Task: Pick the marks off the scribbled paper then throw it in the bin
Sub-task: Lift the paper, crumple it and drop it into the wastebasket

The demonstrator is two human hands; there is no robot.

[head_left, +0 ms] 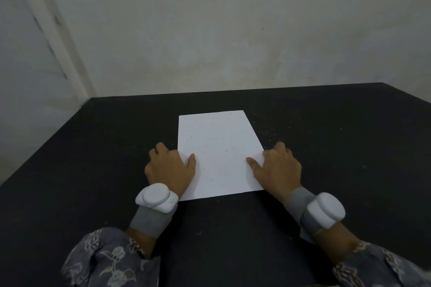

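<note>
We see a white sheet of paper point(219, 154) lying flat on a black table point(93, 147), its long sides running away from us and its near edge close to the wrists. Small dark specks and short strokes are scattered over the sheet, thickest around its middle; we can read no writing, label or brand among them, as they are too small and faint to make out as letters.

Our left hand point(170, 168) sits at the sheet's left edge, thumb laid on top of the paper and the other fingers curled down at the edge, so it appears to pinch the margin. Our right hand point(278, 168) mirrors it at the right edge, thumb on the paper and fingers bent over the side, again seeming to grip the margin.

Each wrist carries a white round device on a grey strap, the left wrist device point(156, 198) and the right wrist device point(325, 209); neither shows readable marking. Patterned sleeves point(109, 261) cover the forearms. A pale wall point(210, 30) rises behind the table.
</note>
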